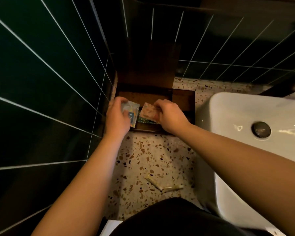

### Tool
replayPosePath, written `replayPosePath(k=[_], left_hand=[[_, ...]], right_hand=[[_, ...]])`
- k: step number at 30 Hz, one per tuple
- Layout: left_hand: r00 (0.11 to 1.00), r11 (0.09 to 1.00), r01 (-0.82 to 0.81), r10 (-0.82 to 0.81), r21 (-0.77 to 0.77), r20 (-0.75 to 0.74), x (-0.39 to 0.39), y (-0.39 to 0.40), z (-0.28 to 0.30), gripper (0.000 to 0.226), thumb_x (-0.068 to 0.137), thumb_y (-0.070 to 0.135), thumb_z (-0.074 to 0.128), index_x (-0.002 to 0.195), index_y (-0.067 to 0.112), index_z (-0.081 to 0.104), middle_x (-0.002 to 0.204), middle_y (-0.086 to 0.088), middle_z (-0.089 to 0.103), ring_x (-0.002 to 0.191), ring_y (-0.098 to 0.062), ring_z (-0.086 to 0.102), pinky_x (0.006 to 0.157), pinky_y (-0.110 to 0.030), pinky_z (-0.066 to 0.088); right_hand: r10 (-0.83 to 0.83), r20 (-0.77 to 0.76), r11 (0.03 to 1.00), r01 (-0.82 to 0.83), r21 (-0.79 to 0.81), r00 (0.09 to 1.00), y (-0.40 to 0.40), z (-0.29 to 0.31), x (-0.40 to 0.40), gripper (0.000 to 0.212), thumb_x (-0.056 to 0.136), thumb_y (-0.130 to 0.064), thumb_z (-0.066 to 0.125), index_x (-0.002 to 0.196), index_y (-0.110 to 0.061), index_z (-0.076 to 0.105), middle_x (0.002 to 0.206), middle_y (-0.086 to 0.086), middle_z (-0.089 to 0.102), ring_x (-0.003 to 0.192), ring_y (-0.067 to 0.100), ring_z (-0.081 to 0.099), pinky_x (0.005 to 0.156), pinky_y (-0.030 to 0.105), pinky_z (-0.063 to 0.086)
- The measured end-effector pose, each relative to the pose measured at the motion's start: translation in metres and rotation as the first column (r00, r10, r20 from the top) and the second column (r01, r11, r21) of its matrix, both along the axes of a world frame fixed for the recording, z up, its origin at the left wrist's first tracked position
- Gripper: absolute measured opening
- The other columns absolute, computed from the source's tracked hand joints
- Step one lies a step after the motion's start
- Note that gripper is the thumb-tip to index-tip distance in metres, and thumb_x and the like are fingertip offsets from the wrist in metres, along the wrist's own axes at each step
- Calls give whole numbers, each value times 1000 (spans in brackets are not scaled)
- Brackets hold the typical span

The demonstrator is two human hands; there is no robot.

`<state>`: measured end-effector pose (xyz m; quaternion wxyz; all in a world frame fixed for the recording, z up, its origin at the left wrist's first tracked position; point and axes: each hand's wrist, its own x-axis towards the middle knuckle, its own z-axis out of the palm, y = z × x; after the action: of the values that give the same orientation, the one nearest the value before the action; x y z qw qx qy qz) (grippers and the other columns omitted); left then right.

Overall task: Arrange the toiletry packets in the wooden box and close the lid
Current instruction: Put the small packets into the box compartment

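Dark tiled wall (41,82) fills the 9 o'clock side. Speckled terrazzo counter (153,159) runs from centre down to 6 o'clock.

Left hand (117,116), just left of centre: fingers curled and clamped on a pale blue-grey packet (131,111), thumb on its face, held over the left edge of the wooden box (182,103).

Wooden box sits at centre, tight in the wall corner, open. Its lid (152,65) stands upright toward 12 o'clock, leaning on the back tiles. A green patterned packet (144,119) lies inside, between the two hands.

Right hand (169,114), just right of centre: fingertips pinched on a pinkish packet (149,111), tilted, held above the box interior, just beside the blue-grey one.

Two small cream tubes (162,183) lie on the counter toward 6 o'clock, well apart from the box, their ends touching or nearly so.

White basin (254,133) with a dark drain plug (260,129) at 3 o'clock, just beside the box.
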<state>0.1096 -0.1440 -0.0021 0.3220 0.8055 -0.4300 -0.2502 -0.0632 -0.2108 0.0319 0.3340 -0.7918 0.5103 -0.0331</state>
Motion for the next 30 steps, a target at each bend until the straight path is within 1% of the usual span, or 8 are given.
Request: replayPosePath(k=[5,11,13,16,19,25,27,30], left_hand=[[994,992,-9,-5,130,106,0,1,-20,26,92,-1,53,103,20,62,124,-5,55,114,-28,56,82,-30,41],[905,968,-35,-74,247,419,-3,9,-27,41,81,16,72,119,27,62,144,-3,48,128,-32,42,99,-44,38],[896,964,-42,-80,262,437,-2,11,-29,43,81,17,74,121,27,62,145,-3,47,130,-32,41,100,-44,38],[894,972,-53,-56,230,444,-4,13,-27,40,81,15,73,118,26,62,141,-4,49,129,-31,41,99,-43,38],[906,982,43,-115,182,407,-13,15,-25,32,87,12,66,118,21,65,135,-4,53,127,-29,46,102,-44,39],[910,921,133,-260,367,323,-21,16,-34,39,96,24,55,134,29,61,154,1,44,141,-25,38,106,-47,38],[909,912,126,-264,391,323,-17,15,-34,39,97,25,54,135,30,60,156,1,42,143,-25,37,108,-47,37],[922,905,115,-250,411,295,-12,15,-34,41,97,25,53,138,30,58,159,-1,39,144,-27,36,111,-49,36]], right_hand=[[102,-184,995,-100,21,978,-3,-20,19,34,93,-9,55,125,-19,62,121,11,61,111,34,58,94,50,49],[77,-253,994,-55,94,965,2,-44,29,34,91,1,48,119,-19,54,110,15,67,99,42,61,85,47,53],[87,-230,992,-62,114,969,3,-47,31,37,91,0,50,123,-17,56,115,15,66,103,41,61,86,49,54],[119,-186,993,-120,2,975,7,-45,23,43,93,-10,52,136,-15,54,134,12,56,123,36,49,100,49,44],[159,-158,983,-172,-66,974,21,-35,8,51,94,-14,49,144,-16,46,147,9,45,133,33,39,106,47,37],[310,-482,951,-273,147,820,51,-42,4,75,93,-20,49,157,-10,12,166,16,5,152,37,6,122,49,14],[327,-509,945,-283,165,796,53,-44,8,75,94,-21,46,158,-10,9,166,17,2,152,38,6,122,50,11],[341,-437,939,-279,201,832,52,-44,14,76,93,-21,49,158,-12,10,167,14,2,152,33,8,122,51,14]])
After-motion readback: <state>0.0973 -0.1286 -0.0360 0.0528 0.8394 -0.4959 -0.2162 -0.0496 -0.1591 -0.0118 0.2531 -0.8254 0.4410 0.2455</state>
